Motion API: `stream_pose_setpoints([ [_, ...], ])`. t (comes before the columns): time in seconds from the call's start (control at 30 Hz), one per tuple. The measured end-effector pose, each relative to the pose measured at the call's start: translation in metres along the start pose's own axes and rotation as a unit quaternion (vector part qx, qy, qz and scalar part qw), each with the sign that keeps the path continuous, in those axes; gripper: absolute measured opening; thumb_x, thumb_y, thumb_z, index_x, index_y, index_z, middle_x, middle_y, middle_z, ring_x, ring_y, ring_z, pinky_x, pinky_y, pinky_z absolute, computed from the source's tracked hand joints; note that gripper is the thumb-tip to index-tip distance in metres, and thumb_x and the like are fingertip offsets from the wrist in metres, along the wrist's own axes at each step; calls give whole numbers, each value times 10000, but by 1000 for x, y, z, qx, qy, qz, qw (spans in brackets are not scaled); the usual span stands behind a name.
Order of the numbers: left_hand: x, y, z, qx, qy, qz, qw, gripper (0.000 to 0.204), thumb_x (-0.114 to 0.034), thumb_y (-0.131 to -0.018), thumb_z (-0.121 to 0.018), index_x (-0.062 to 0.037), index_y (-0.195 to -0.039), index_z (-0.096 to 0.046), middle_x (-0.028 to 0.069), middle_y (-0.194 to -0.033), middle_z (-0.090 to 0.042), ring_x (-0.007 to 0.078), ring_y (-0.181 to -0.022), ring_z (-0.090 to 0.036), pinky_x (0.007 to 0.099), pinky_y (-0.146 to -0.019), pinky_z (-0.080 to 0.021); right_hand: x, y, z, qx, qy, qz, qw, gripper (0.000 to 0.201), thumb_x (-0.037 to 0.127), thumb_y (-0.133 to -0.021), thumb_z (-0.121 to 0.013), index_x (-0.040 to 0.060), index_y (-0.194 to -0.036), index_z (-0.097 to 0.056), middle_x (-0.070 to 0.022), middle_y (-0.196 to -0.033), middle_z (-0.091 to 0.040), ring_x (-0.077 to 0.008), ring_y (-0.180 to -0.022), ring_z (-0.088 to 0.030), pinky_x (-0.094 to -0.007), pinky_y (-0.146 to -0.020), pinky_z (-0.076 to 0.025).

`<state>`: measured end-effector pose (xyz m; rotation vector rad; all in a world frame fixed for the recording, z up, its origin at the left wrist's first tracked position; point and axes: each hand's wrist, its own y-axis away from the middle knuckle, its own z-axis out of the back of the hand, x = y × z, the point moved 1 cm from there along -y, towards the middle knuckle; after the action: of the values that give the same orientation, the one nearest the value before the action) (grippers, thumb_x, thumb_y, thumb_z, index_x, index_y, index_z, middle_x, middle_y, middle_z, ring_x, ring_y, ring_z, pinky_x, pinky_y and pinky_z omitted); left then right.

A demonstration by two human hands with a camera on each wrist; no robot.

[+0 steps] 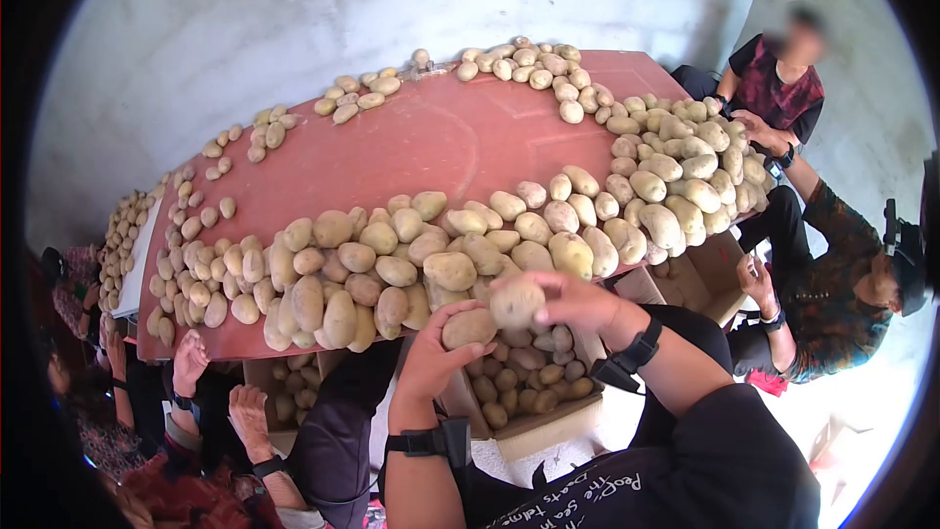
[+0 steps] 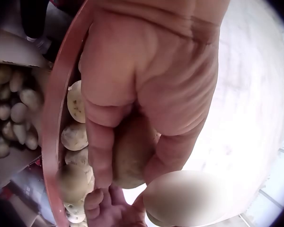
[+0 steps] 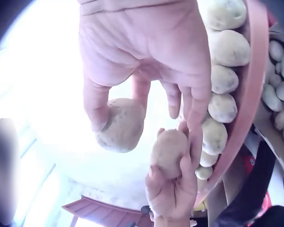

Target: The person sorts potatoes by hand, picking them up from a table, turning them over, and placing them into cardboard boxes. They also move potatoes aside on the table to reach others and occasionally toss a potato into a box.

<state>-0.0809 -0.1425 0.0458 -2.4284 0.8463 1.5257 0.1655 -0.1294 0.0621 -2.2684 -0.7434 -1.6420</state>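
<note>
My left hand (image 1: 436,358) grips a brown potato (image 1: 469,329) over the near edge of the red table. Beside it, my right hand (image 1: 587,312) pinches a paler round potato (image 1: 517,304) between thumb and fingers. In the left wrist view the left hand's potato (image 2: 132,153) shows between thumb and fingers. The right wrist view has the right hand's potato (image 3: 122,125) at the fingertips, with the left hand (image 3: 173,201) and its potato (image 3: 170,153) just below. A long heap of potatoes (image 1: 338,318) lines the table's near side.
Under the table edge stands a cardboard box (image 1: 548,431) of smaller potatoes, with another box (image 1: 720,274) to the right. More potatoes lie on the red tabletop (image 1: 392,152). People sit at both sides, including a person in camouflage (image 1: 842,274) at right and raised hands (image 1: 250,421) at left.
</note>
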Motion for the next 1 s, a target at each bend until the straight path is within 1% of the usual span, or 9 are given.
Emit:
stream_pose_setpoints([
  [0.1, -6, 4, 7, -4, 44, -16, 999, 721, -13, -738, -777, -50, -1379, -450, 117, -1361, -516, 265, -1224, -554, 470, -997, -506, 25, -28, 17, -168, 91, 24, 981, 483, 187, -822, -742, 14, -1233, -556, -56, -1088, -642, -132, -962, -601, -262, -853, -486],
  [0.2, -6, 5, 10, 14, 54, -35, 998, 749, -30, -742, -767, -42, -1402, -414, 130, -1367, -508, 282, -1241, -543, 490, -1011, -494, 21, -67, 45, -315, 322, 165, 878, 489, 170, -820, -728, 2, -1243, -551, -125, -1099, -649, -205, -992, -626, -318, -877, -501],
  [0.3, -5, 4, 12, 39, 68, -46, 996, 774, -68, -743, -732, -35, -1429, -376, 141, -1396, -479, 294, -1273, -515, 507, -1043, -457, 7, -82, 54, -354, 560, 185, 726, 515, 165, -803, -725, 16, -1262, -546, -201, -1138, -632, -326, -1058, -615, -390, -933, -488],
  [0.33, -5, 4, 13, 49, 74, -46, 995, 782, -83, -743, -716, -32, -1439, -362, 144, -1408, -467, 299, -1286, -503, 515, -1055, -442, 1, -84, 59, -305, 601, 91, 733, 516, 183, -803, -714, 64, -1279, -554, -223, -1170, -615, -394, -1090, -581, -428, -961, -473],
  [0.43, -7, 3, 16, 89, 91, -47, 991, 825, -125, -724, -670, -25, -1467, -326, 154, -1448, -421, 309, -1333, -451, 532, -1081, -399, -11, -78, 55, -313, 673, 137, 656, 506, 208, -815, -701, 87, -1285, -556, -213, -1192, -598, -393, -1094, -568, -431, -961, -470],
  [0.53, -2, 4, 15, 98, 112, -52, 987, 902, -147, -712, -659, -52, -1514, -257, 168, -1483, -371, 320, -1353, -424, 530, -1096, -374, 3, -53, 29, -304, 605, 211, 705, 521, 220, -818, -696, 95, -1300, -542, -198, -1242, -571, -384, -1129, -543, -443, -980, -456],
  [0.67, -1, 3, 1, 116, 146, -39, 982, 997, -127, -724, -649, -124, -1563, -110, 185, -1514, -312, 337, -1369, -395, 519, -1098, -367, 1, -13, -41, -33, 504, 229, 832, 565, 183, -829, -683, 104, -1355, -496, -189, -1270, -547, -378, -1167, -517, -447, -1003, -430],
  [0.8, 6, 3, -10, 127, 152, -14, 980, 1028, -99, -732, -628, -165, -1574, -41, 197, -1538, -263, 339, -1395, -353, 509, -1086, -373, -26, 1, -39, -43, 508, 206, 835, 621, 217, -837, -694, 83, -1389, -442, -203, -1255, -539, -379, -1170, -518, -437, -994, -437],
  [1.0, 12, 1, 10, 111, 82, 13, 990, 926, -140, -789, -636, -103, -1560, -124, 188, -1523, -311, 329, -1358, -402, 476, -1078, -385, -4, -10, -5, -282, 474, 112, 827, 546, 176, -847, -693, 40, -1308, -433, -217, -1247, -517, -398, -1151, -521, -400, -969, -458],
])
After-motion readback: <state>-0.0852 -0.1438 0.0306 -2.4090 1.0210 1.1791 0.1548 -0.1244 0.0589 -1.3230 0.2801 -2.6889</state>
